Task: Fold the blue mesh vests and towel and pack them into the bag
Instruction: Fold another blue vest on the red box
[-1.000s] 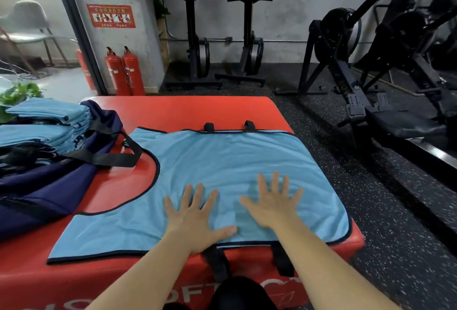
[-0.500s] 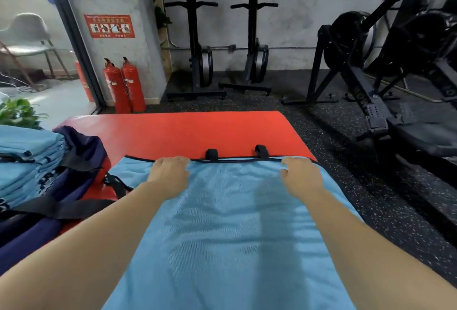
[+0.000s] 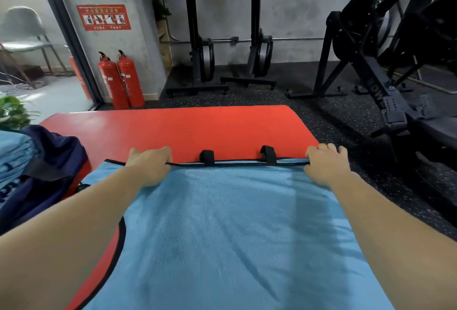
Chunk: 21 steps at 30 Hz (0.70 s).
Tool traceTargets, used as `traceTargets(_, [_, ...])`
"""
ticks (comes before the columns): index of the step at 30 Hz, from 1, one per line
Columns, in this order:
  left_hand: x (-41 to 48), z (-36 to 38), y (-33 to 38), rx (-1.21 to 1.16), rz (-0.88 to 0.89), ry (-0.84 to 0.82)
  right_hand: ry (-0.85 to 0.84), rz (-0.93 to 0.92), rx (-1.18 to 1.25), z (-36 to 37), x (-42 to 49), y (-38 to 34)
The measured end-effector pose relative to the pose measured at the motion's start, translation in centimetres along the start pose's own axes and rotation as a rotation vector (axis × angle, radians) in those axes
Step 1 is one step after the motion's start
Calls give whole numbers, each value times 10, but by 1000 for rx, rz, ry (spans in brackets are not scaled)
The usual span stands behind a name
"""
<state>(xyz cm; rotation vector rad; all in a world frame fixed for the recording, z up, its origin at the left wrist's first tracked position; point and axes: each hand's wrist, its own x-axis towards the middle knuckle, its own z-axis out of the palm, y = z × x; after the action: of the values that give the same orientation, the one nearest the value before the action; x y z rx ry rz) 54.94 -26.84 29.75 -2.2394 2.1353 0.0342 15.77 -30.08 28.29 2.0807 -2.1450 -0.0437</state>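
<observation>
Lying across a red padded platform (image 3: 173, 126) in a gym: blue mesh vest (image 3: 222, 235), spread flat. Clamping its far black-trimmed edge, left hand (image 3: 150, 165) and right hand (image 3: 324, 163), fingers curled over. Sitting at left, navy bag (image 3: 49, 161) beside folded blue vests (image 3: 14, 151).

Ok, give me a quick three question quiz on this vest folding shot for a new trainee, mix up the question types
1. True or false: both hands grip the far edge of the blue vest.
2. Multiple choice: the two black strap loops sit (A) between the hands, (B) left of both hands, (C) on the bag.
3. Fill in: the navy bag lies beside the ____ hand.

Key:
1. True; the left hand and right hand both curl over that edge.
2. A.
3. Left.
</observation>
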Motion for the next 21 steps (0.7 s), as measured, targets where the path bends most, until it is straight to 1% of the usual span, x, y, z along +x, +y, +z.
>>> traceTargets(4, [2, -3, 5, -68, 1, -69, -37, 0, -24, -8, 4, 4])
traceTargets(7, [5, -10, 5, -90, 5, -75, -39, 23, 83, -10, 6, 5])
traceTargets(10, [10, -15, 2, -394, -16, -86, -48, 32, 298, -13, 6, 2])
traceTargets(12, [10, -20, 4, -547, -24, -77, -68, 24, 383, -17, 6, 1])
traceTargets(14, [9, -27, 7, -598, -2, -98, -81, 5, 358, -20, 7, 1])
traceTargets(16, [8, -31, 6, -578, 8, -114, -83, 21, 344, -26, 7, 2])
traceTargets(18, [8, -32, 0, -548, -33, -76, -94, 72, 398, -34, 5, 2])
traceTargets(21, [-6, -39, 1, -544, -32, 94, -63, 103, 487, -50, -8, 2])
